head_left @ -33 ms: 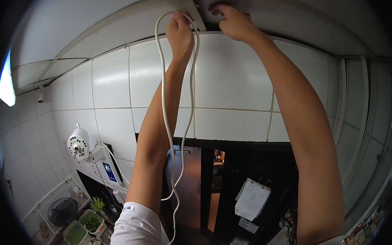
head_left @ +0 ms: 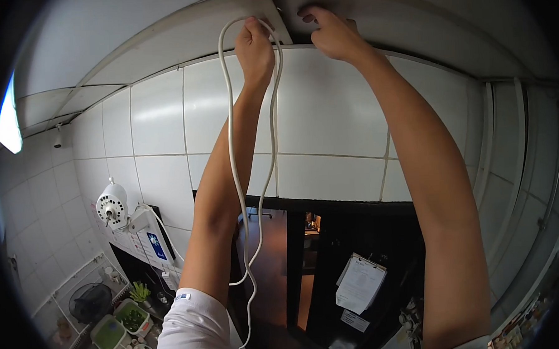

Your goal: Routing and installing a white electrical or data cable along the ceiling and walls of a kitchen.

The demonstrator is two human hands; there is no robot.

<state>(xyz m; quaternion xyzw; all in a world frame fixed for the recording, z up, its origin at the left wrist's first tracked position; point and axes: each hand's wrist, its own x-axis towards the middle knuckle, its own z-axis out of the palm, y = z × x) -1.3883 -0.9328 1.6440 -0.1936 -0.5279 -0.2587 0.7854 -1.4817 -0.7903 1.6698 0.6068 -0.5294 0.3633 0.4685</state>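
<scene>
Both arms reach up to where the tiled wall meets the ceiling. My left hand is closed around a white cable beside a pale ceiling strip. The cable loops over the hand, and two strands hang down past my left forearm, crossing lower down. To the right of the strip, my right hand is raised at a dark section of the ceiling. Its index finger is stretched out and bent at the tip, with the fingers apart and nothing visible in them. Its other fingers are partly hidden.
Below the tiles is a black-framed doorway. A clipboard with papers hangs on the dark surface right of it. On the left wall is a white fan motor without blades; below stand tubs of greens and a dark round fan grille.
My left hand and the cable loop have shifted very slightly left. My right hand stays almost in the same place.
</scene>
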